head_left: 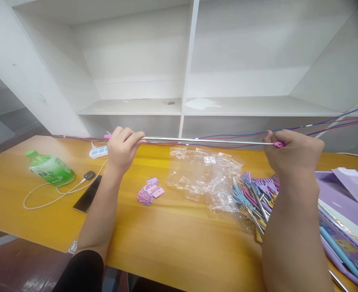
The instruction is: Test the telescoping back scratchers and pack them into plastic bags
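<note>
a thin metal rod (209, 141) is held level above the far side of the wooden table (167, 231), spanning the gap between the person's two hands, its pink parts showing at either end. the left hand (122, 146) curls around the rod near one end, fingers bent together over it; the right hand (294, 150) is folded into a fist around the other, its fingertips hidden, so how they press i cannot tell. gripping both ends seems to keep the long, slim rod straight and steady, and lifting it keeps it off the things below. beneath it lie clear plastic bags (205, 174), beside them a heap of back scratchers (259, 194) with hand-shaped heads, piled near the right arm, probably for easy reach. small pink cards (150, 190) sit in a loose cluster between the arms, likely for the same reason. the phone (87, 194) and green bottle (52, 168) rest off to the left, seemingly out of the way.
</note>
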Demonstrator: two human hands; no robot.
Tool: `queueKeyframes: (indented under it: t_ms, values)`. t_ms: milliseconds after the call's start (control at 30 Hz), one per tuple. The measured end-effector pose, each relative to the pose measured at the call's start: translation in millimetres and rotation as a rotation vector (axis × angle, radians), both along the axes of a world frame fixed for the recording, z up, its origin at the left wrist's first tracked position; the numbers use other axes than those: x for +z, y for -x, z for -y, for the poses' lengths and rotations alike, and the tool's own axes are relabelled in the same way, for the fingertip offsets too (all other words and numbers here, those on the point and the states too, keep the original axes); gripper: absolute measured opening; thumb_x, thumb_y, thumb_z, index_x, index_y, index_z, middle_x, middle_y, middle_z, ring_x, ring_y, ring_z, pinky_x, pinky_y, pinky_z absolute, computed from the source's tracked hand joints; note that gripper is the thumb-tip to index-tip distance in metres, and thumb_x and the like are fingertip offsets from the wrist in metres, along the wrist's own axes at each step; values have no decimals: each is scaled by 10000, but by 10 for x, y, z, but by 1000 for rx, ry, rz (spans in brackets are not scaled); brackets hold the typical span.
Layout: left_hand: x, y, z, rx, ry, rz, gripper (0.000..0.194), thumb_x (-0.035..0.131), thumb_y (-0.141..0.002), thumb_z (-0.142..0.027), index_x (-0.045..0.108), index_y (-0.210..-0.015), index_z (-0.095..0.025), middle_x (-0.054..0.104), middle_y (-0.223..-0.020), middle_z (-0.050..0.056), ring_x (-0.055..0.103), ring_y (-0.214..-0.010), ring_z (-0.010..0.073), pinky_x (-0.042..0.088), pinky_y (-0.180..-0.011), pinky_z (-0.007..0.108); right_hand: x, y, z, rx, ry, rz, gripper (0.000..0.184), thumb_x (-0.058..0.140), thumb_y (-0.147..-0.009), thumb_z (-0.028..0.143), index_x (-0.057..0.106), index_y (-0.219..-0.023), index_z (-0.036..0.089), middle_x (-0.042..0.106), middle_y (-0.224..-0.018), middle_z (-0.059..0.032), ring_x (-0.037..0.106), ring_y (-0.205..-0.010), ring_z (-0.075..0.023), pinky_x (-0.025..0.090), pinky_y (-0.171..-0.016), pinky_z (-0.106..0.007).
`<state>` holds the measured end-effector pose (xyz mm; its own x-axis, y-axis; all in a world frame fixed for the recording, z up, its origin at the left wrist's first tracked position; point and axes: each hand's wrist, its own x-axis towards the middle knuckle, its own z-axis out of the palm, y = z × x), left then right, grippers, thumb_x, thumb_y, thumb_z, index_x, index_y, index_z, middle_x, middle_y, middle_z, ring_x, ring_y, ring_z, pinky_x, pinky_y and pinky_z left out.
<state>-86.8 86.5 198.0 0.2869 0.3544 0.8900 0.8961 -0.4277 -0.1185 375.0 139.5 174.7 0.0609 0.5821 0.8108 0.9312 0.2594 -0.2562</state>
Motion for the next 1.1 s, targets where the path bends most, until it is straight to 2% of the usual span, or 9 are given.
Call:
queueKeyframes:
  t_ms: [133, 233, 400, 533, 667, 933, 1033, 1100]
  values:
    - [33, -16, 61, 8, -44, -44, 329, 553, -1084, -479, 772, -971, -262, 625, -754, 54, 431, -731, 215, 368, -694, 366, 31, 74, 19, 8, 22, -20, 443, 511, -932, 364, 287, -578, 220, 306, -558, 16, 238, -568, -119, 235, -609, -311]
    - [5, -130, 99, 8, -53, -70, 312, 565, -1080, -465, 781, -980, -262, 625, -745, 51, 435, -714, 209, 365, -670, 361, 58, 219, 51, 34, 40, -5, 452, 486, -959, 368, 300, -575, 220, 331, -557, 7, 252, -568, -124, 243, -603, -301]
    - [-131, -460, 148, 32, -68, -94, 323, 552, -1079, -488, 783, -1006, -275, 625, -739, 44, 465, -703, 202, 359, -646, 353, 17, 731, 158, 141, 62, 56, 458, 455, -1006, 346, 354, -581, 208, 404, -572, -13, 322, -585, -131, 257, -607, -285]
    - [-192, -613, 178, 13, -135, -111, 282, 587, -1069, -458, 759, -990, -248, 615, -721, 24, 443, -703, 186, 360, -640, 324, -85, 1078, 227, 251, -24, 75, 440, 454, -1033, 279, 394, -605, 199, 447, -593, -1, 381, -596, -116, 264, -602, -268]
    - [-223, -713, 226, 3, -163, -92, 229, 642, -1054, -406, 749, -966, -224, 583, -715, 11, 406, -705, 170, 336, -639, 299, -114, 1100, 242, 247, -138, 42, 453, 504, -1009, 226, 333, -591, 197, 368, -565, 23, 333, -565, -100, 237, -576, -278]
    - [-370, -958, 315, -41, -32, 59, 124, 675, -1049, -315, 752, -999, -231, 556, -720, -6, 394, -731, 156, 320, -675, 275, 53, 885, 317, 219, -144, 69, 466, 554, -972, 183, 286, -591, 201, 311, -560, 32, 271, -556, -102, 211, -572, -298]
    - [-420, -1044, 346, -34, -16, 78, 125, 676, -1048, -310, 752, -985, -233, 546, -709, -8, 383, -726, 155, 309, -669, 278, 16, 1010, 369, 219, -122, 95, 453, 544, -974, 179, 327, -577, 198, 362, -564, 20, 313, -570, -110, 233, -576, -283]
    - [-473, -1118, 372, -34, -13, 75, 130, 676, -1048, -307, 755, -978, -233, 555, -715, -6, 383, -719, 153, 305, -663, 285, -73, 1198, 424, 263, -105, 127, 395, 535, -956, 153, 415, -583, 197, 423, -580, 9, 357, -587, -119, 249, -583, -273]
